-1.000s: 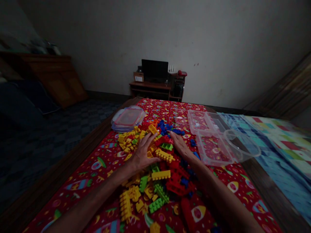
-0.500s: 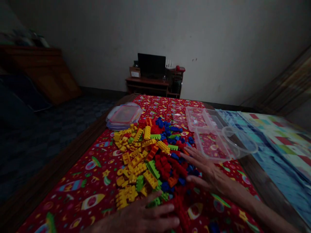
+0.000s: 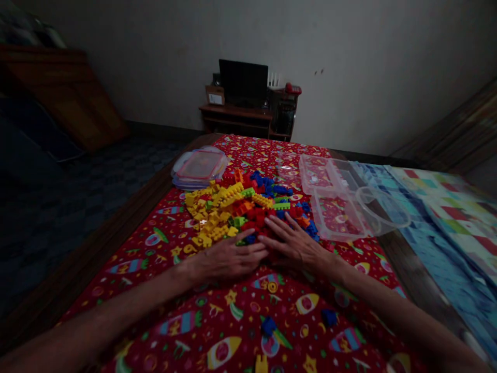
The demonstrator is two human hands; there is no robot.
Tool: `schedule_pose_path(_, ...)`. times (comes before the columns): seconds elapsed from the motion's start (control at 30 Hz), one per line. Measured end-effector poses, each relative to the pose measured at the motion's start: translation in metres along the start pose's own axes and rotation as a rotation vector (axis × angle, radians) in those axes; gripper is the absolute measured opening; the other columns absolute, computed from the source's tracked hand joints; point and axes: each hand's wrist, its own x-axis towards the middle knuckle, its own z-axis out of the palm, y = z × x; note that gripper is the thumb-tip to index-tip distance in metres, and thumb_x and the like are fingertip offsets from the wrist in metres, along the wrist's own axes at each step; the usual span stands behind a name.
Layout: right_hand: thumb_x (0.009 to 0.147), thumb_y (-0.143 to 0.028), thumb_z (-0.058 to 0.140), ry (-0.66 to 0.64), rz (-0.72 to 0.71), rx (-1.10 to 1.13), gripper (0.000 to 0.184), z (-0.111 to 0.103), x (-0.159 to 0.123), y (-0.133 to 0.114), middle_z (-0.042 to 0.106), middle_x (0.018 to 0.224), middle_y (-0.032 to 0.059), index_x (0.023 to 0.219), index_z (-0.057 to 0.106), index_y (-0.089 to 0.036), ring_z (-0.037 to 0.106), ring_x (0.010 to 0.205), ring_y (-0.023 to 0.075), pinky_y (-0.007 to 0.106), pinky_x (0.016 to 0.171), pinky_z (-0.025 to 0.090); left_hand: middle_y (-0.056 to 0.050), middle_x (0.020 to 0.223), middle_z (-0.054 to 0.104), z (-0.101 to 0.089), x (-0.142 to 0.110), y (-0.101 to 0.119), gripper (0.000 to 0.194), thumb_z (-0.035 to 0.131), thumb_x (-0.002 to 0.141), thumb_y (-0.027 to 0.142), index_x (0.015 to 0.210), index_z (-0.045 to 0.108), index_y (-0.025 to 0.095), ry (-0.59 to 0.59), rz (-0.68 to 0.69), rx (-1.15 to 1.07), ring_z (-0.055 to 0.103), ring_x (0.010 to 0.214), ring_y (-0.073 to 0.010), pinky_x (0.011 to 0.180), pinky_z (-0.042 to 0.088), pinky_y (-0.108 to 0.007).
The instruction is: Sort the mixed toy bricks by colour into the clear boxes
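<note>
A heap of toy building blocks [image 3: 223,207] in yellow, red, green, orange and blue lies mid-table. Against its near edge rests my left hand [image 3: 229,257], fingers stretched out toward the right. My right hand [image 3: 297,246] lies over the red blocks [image 3: 254,215] with its fingers spread, and its fingertips almost meet those of the left. Neither hand grips a block; the blocks beneath the palms are hidden. Closer to me, a few stray pieces sit apart: a blue block [image 3: 267,325], another blue block [image 3: 329,317] and a yellow block [image 3: 261,363].
Clear plastic containers [image 3: 341,223] stand right of the heap. Stacked lids [image 3: 200,166] lie at its left. A red patterned cloth [image 3: 174,331] covers the table. Beyond are a desk with a monitor [image 3: 243,83], a wooden cabinet [image 3: 66,98] and a bed [image 3: 438,217] on the right.
Both hands came back from atop the heap to its near side, then pushed forward. The near blocks moved away from me into a tighter heap, leaving a few strays behind.
</note>
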Motion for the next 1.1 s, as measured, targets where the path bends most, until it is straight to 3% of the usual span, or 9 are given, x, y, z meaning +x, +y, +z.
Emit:
schedule_pose_path(0.1, 0.089, -0.037, 0.053, 0.04, 0.124, 0.032, 0.052, -0.004, 0.021, 0.022, 0.024, 0.152, 0.0138, 0.138, 0.043, -0.024, 0.012, 0.142, 0.0278, 0.058, 0.111, 0.015, -0.003, 0.137, 0.051, -0.008, -0.003, -0.024, 0.028, 0.048, 0.09, 0.017, 0.114, 0.06, 0.025, -0.025, -0.143, -0.031, 0.036, 0.134, -0.0196, 0.117, 0.016, -0.048)
schedule_pose_path(0.2, 0.091, -0.033, 0.048, 0.08, 0.186, 0.079, 0.044, -0.013, 0.019, 0.026, 0.029, 0.151, 0.0122, 0.134, 0.048, -0.024, 0.017, 0.142, 0.0264, 0.056, 0.11, 0.021, -0.005, 0.144, 0.044, -0.018, -0.003, -0.025, 0.03, 0.05, 0.09, 0.026, 0.119, 0.058, 0.027, -0.033, -0.245, -0.087, 0.032, 0.137, -0.0235, 0.116, 0.013, -0.053)
schedule_pose_path(0.3, 0.093, -0.03, 0.044, 0.12, 0.192, 0.124, 0.042, -0.023, -0.005, 0.01, 0.033, 0.149, 0.012, 0.135, 0.047, -0.022, 0.021, 0.141, 0.024, 0.052, 0.11, 0.029, -0.005, 0.145, 0.042, -0.025, 0.003, 0.004, 0.036, 0.05, 0.09, 0.035, 0.125, 0.054, 0.027, -0.009, -0.194, -0.216, 0.03, 0.138, -0.0242, 0.116, 0.013, -0.052)
schedule_pose_path(0.4, 0.093, -0.029, 0.044, 0.096, 0.155, 0.156, 0.044, -0.027, -0.04, -0.019, 0.032, 0.149, 0.0135, 0.135, 0.046, -0.02, 0.022, 0.14, 0.0237, 0.047, 0.109, 0.034, -0.002, 0.143, 0.045, -0.021, 0.011, 0.047, 0.043, 0.052, 0.087, 0.047, 0.125, 0.054, 0.028, -0.05, 0.016, -0.393, 0.032, 0.136, -0.0227, 0.117, 0.016, -0.048)
schedule_pose_path(0.57, 0.09, -0.031, 0.049, -0.016, 0.058, 0.193, 0.047, -0.015, -0.08, -0.055, 0.034, 0.148, 0.0145, 0.135, 0.046, -0.018, 0.016, 0.142, 0.0265, 0.048, 0.109, 0.033, 0.004, 0.135, 0.054, 0.001, 0.02, 0.087, 0.027, 0.053, 0.087, 0.04, 0.111, 0.062, 0.031, -0.059, 0.219, -0.421, 0.035, 0.135, -0.0204, 0.117, 0.018, -0.048)
schedule_pose_path(0.73, 0.089, -0.028, 0.048, 0.017, 0.076, 0.186, 0.049, -0.006, -0.087, -0.055, 0.032, 0.149, 0.0143, 0.137, 0.044, -0.019, 0.015, 0.142, 0.0262, 0.049, 0.11, 0.032, -0.005, 0.115, 0.067, 0.018, 0.027, 0.06, 0.014, 0.053, 0.088, 0.017, 0.089, 0.066, 0.023, 0.062, 0.138, -0.177, 0.049, 0.123, -0.0183, 0.116, 0.022, -0.045)
schedule_pose_path(0.83, 0.088, -0.033, 0.05, -0.036, 0.024, 0.197, 0.054, -0.014, -0.085, -0.054, 0.028, 0.151, 0.0129, 0.14, 0.04, -0.022, 0.015, 0.142, 0.0268, 0.05, 0.111, 0.028, -0.008, 0.124, 0.061, 0.018, 0.022, 0.027, 0.019, 0.05, 0.088, 0.012, 0.099, 0.064, 0.02, 0.055, -0.036, -0.037, 0.044, 0.128, -0.0195, 0.117, 0.018, -0.047)
schedule_pose_path(0.93, 0.088, -0.042, 0.05, -0.16, -0.089, 0.199, 0.056, -0.023, -0.082, -0.056, 0.029, 0.151, 0.0102, 0.141, 0.039, -0.027, 0.017, 0.141, 0.0257, 0.052, 0.112, 0.022, -0.004, 0.136, 0.053, 0.011, 0.012, 0.001, 0.03, 0.05, 0.089, 0.013, 0.114, 0.059, 0.028, -0.012, -0.187, -0.037, 0.038, 0.133, -0.0195, 0.116, 0.016, -0.05)
schedule_pose_path(1.1, 0.09, -0.032, 0.049, -0.137, -0.094, 0.102, 0.047, -0.015, -0.06, -0.041, 0.034, 0.148, 0.0137, 0.136, 0.045, -0.026, 0.019, 0.141, 0.0271, 0.061, 0.11, 0.014, 0.0, 0.143, 0.046, -0.001, 0.007, -0.014, 0.043, 0.044, 0.092, 0.014, 0.128, 0.049, 0.036, -0.046, -0.316, 0.008, 0.034, 0.135, -0.02, 0.115, 0.01, -0.055)
